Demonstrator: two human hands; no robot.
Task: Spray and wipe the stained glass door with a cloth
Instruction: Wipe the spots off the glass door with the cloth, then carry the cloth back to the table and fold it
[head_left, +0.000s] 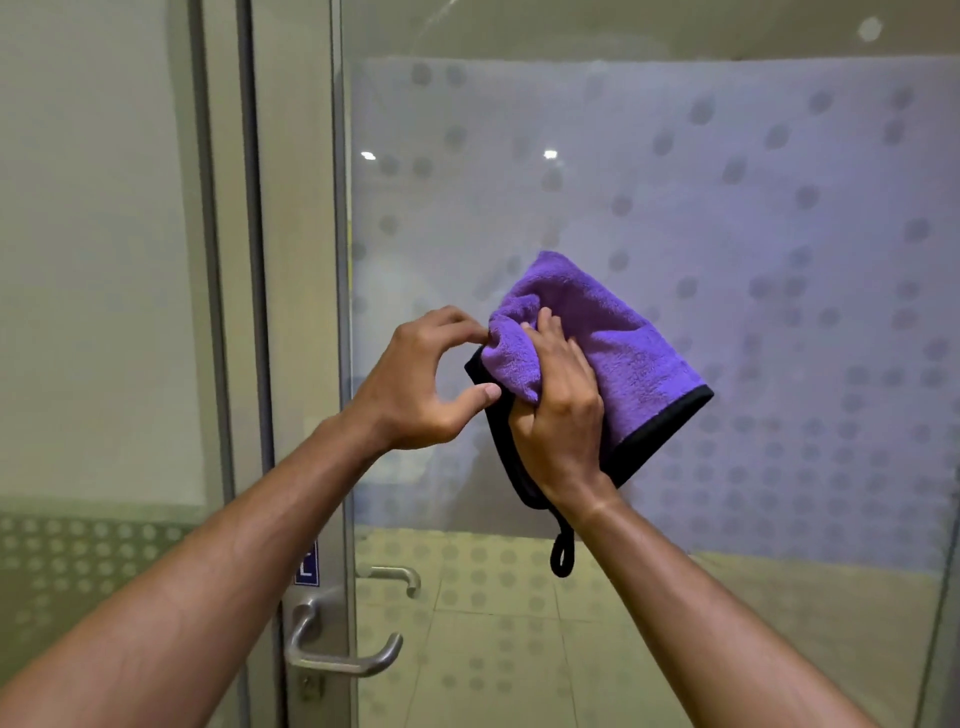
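The right hand (563, 410) bunches the purple cloth (623, 353) tight, mid glass door (727, 182), near its left frame edge; left hand (415, 384) half-curled, fingertips at the cloth, grip unclear. Open glass right, above.

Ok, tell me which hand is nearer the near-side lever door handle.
Left. The left hand is above the door handle, slightly to its right; the right hand, gripping the purple cloth, is farther right.

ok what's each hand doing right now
left hand: fingers curled at the edge of the purple cloth; grip cannot be told
right hand: closed, holding the purple cloth
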